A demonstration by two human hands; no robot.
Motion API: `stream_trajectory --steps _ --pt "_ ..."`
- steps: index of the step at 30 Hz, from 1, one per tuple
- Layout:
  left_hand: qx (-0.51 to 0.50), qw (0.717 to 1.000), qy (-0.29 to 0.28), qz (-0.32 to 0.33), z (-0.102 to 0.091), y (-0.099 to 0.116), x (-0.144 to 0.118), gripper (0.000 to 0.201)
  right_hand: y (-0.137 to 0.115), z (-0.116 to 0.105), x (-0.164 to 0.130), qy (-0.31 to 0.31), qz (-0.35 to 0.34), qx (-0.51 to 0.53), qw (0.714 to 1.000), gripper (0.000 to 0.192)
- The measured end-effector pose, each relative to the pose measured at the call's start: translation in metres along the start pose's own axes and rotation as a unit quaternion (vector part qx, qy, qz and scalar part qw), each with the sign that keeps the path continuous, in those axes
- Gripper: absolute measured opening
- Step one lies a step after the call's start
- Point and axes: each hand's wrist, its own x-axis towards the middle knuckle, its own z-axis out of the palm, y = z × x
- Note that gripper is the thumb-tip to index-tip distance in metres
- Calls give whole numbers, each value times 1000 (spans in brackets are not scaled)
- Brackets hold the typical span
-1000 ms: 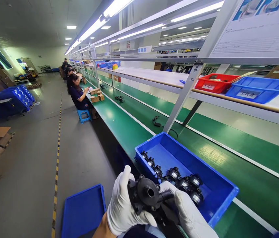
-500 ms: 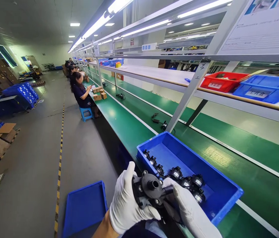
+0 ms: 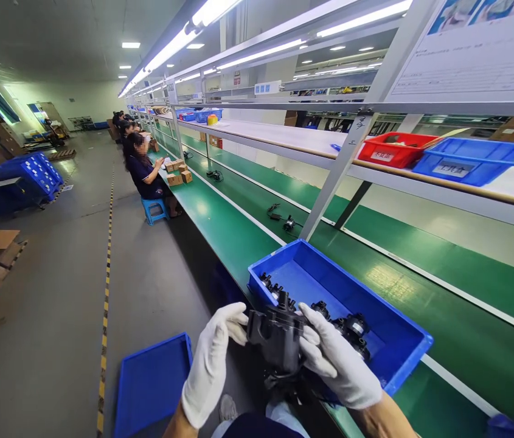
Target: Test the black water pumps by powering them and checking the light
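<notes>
A black pump [image 3: 279,340] with a round body and a short spout on top is held upright between my two white-gloved hands, just in front of a blue bin. My left hand [image 3: 213,359] has its bent fingers against the pump's left edge. On the other side, my right hand [image 3: 336,359] grips the pump with thumb and curled fingers. Dark, blurred parts hang beneath it, perhaps a cable. Several similar black pumps [image 3: 354,325] lie in the blue bin [image 3: 398,316], partly hidden behind my right hand and the held pump.
The bin stands on a green workbench [image 3: 233,231]. On the shelf above are a red tray [image 3: 388,149] and a blue tray [image 3: 469,161]. A blue tray [image 3: 151,383] lies low at left. Farther along, a co-worker [image 3: 142,167] sits beside small cartons [image 3: 179,173].
The pump has turned from its spout facing me to spout upward. My left hand has loosened from around it to its left edge, and my right hand has shifted its grip.
</notes>
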Motion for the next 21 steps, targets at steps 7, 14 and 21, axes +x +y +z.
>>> stream_trajectory --steps 7,14,21 --pt "26 999 -24 -15 19 -4 6 68 -12 34 -26 1 -170 -361 917 72" --pt "-311 943 -61 -103 36 -50 19 70 -16 43 -49 -12 -233 -394 889 60" --pt "-147 988 -41 1 32 -16 21 81 -10 51 -34 1 -213 -421 882 34"
